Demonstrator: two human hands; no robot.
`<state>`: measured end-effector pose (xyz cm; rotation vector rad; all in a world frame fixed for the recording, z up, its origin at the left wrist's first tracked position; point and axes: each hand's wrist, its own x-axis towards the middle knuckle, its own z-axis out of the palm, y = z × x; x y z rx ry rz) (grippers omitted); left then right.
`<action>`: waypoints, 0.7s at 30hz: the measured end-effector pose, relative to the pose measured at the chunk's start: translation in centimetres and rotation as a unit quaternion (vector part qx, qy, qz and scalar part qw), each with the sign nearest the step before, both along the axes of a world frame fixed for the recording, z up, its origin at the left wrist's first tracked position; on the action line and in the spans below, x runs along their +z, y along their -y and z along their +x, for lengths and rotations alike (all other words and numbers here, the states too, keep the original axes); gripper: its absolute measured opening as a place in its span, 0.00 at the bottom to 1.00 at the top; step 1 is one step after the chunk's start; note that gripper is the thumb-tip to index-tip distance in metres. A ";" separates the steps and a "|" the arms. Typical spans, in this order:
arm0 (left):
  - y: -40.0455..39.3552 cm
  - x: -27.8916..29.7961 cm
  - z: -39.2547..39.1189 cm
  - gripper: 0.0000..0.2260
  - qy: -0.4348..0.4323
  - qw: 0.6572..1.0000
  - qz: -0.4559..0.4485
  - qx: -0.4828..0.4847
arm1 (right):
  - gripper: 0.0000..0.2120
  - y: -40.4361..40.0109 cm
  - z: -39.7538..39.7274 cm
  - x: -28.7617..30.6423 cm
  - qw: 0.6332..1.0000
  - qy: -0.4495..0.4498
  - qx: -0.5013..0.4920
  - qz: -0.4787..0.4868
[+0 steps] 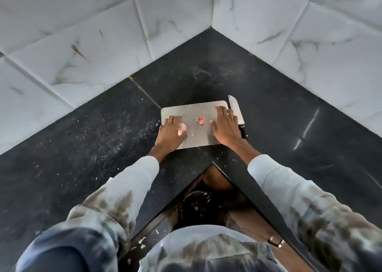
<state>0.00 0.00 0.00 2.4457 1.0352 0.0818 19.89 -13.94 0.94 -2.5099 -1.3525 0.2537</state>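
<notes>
Mid-board on the flat steel cutting board [194, 110], between left hand [170, 130] and right hand [225, 125]: small pink peeled piece [201, 120]. Fingers straight, pressing board, gripping nothing. Looks light, slick, squashy; better pinched gently at its sides.

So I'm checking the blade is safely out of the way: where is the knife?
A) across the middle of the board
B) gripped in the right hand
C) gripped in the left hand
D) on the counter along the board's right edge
D: the knife lies on the dark counter beside the right edge of the board, next to the right hand, whose fingers rest flat on the board.
</notes>
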 end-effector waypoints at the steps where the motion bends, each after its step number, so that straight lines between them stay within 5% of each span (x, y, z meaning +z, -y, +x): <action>1: -0.3 -0.2 -0.3 0.30 0.009 1.000 -0.012 0.001 | 0.26 -0.1 -0.3 -0.1 1.000 -0.006 -0.022 0.002; 7: -1.0 -0.7 -1.3 0.32 -0.004 0.999 -0.031 -0.019 | 0.20 2.5 -0.3 -1.8 0.989 0.019 -0.150 -0.004; 14: -2.0 -1.2 -0.7 0.23 0.002 0.998 -0.003 -0.059 | 0.20 5.1 -0.1 -2.5 0.940 -0.017 -0.339 0.040; 21: -1.3 -0.4 0.6 0.24 0.049 0.998 -0.029 -0.034 | 0.22 6.4 1.6 -3.3 0.935 -0.057 -0.350 0.013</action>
